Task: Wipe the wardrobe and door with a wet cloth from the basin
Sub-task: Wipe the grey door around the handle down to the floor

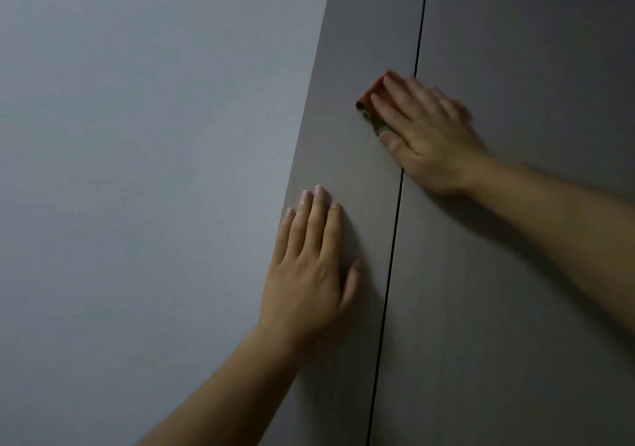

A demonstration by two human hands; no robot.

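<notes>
The grey-brown wardrobe (515, 274) fills the right half of the view, its two doors split by a thin dark gap. My right hand (426, 129) lies flat with straight fingers on a small orange and green cloth (372, 97), pressing it against the left door beside the gap. The cloth's edge shows past my fingertips. My left hand (312, 267) rests flat on the lower part of the left door near its outer edge, fingers straight, holding nothing. The basin is out of view.
A plain pale grey wall (137, 170) takes up the left half, meeting the wardrobe's left edge. The wardrobe's top edge shows at the upper right with a dark space above it.
</notes>
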